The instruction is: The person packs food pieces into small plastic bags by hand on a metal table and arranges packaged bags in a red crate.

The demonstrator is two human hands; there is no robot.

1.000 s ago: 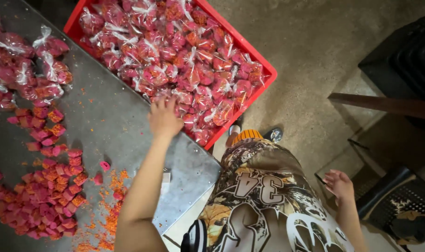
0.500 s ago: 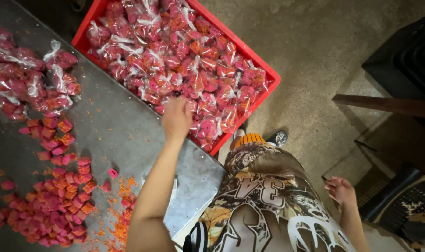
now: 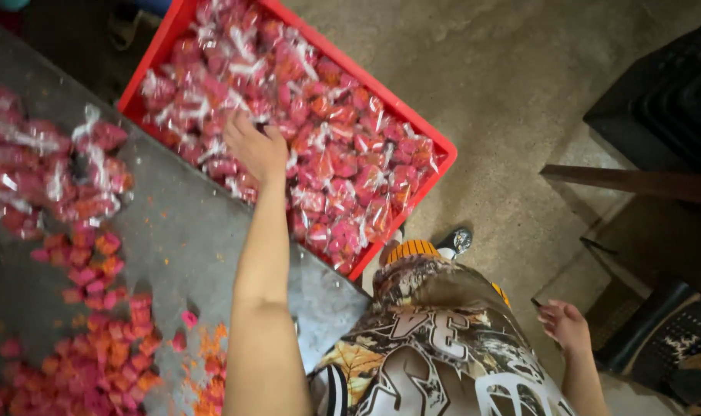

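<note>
Red plastic crate [image 3: 431,142] brims with crinkly pink-filled packets [image 3: 343,154]; left hand [image 3: 256,146] rests loosely spread, right hand [image 3: 564,323] empty.

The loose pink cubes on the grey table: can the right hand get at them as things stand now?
Probably not. The right hand hangs by the person's side, away from the table; the torso and left arm lie between it and the cubes.
</note>
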